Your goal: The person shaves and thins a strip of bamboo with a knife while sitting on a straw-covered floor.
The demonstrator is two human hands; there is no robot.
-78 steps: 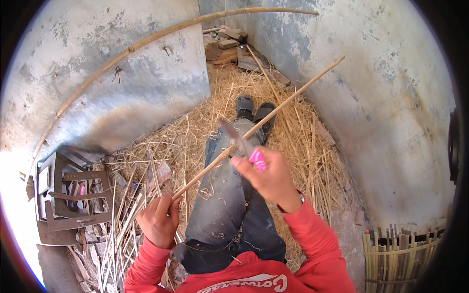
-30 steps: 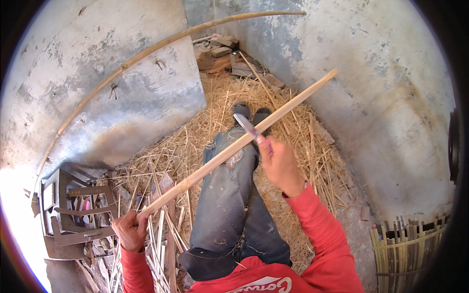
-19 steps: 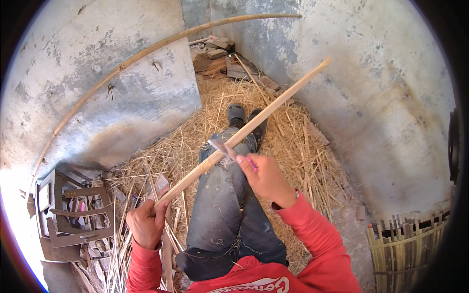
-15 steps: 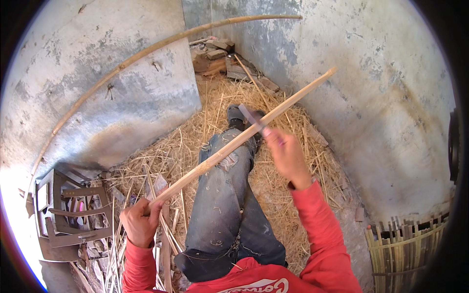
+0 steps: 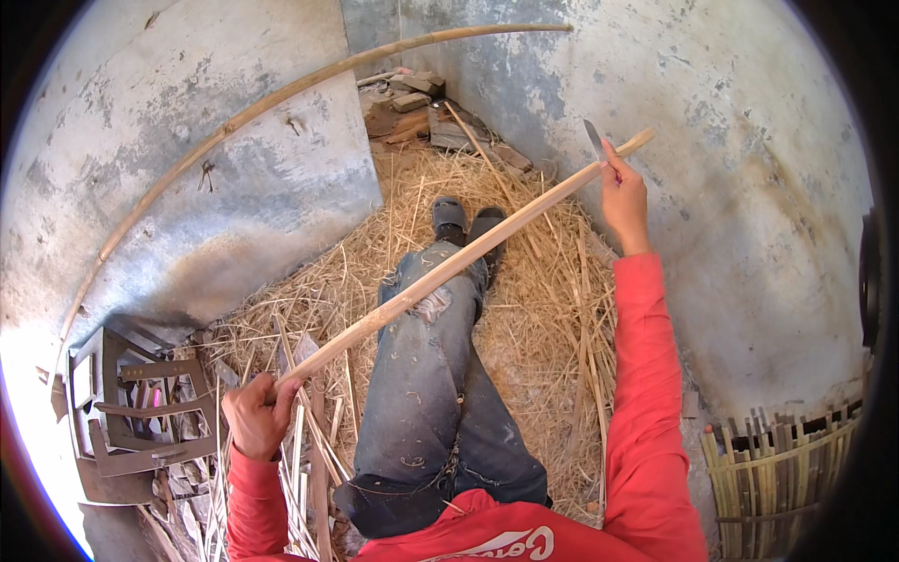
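Note:
A long, pale bamboo strip [image 5: 459, 260] slants across my legs, from near left up to far right. My left hand [image 5: 256, 416] is closed round its near end. Close to the far end, my right hand [image 5: 626, 201] grips a knife [image 5: 594, 140], whose blade points up and away beside the strip. The fingers of that hand cover the knife's handle. My outstretched legs in worn jeans [image 5: 421, 375] lie under the strip, which passes above them.
Straw-like shavings [image 5: 543, 328] cover the floor. A long curved bamboo pole [image 5: 229, 128] leans along the left wall. At left stands a dark metal frame [image 5: 154, 407] by loose strips [image 5: 295, 468]. Bricks and wood pieces [image 5: 412, 101] lie in the far corner; a slatted bamboo basket [image 5: 782, 478] is at right.
My right hand with the knife has moved away and to the right along the strip, from about its middle to near its far end. My left hand keeps its hold, shifted slightly.

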